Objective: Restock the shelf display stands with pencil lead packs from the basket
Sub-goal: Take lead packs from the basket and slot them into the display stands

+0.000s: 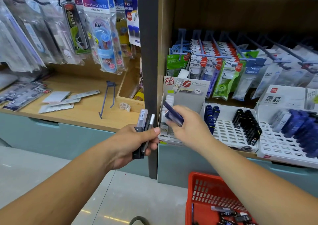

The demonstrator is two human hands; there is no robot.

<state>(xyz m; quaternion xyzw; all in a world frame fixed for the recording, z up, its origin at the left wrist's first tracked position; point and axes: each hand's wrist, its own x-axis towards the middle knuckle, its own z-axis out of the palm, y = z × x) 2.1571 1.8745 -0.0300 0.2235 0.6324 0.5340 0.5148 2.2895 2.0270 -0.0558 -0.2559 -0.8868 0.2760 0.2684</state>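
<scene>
My left hand (136, 142) grips a bundle of pencil lead packs (143, 123), clear, black and white ones, in front of the dark shelf post. My right hand (187, 126) pinches one dark blue lead pack (173, 113) in front of the leftmost white display stand (169, 135), which holds a few white packs. Beside it a middle slotted stand (227, 133) holds dark blue and black packs. A right slotted stand (275, 142) holds blue and clear packs. The red basket (206, 190) sits on the floor at lower right with several packs inside.
A dark vertical post (149, 69) divides two shelf bays. Hanging correction-tape packs (215, 66) on blue hooks sit above the stands. The left wooden shelf (82, 111) carries flat packets and a loose blue hook (107, 99). Compass sets hang above it.
</scene>
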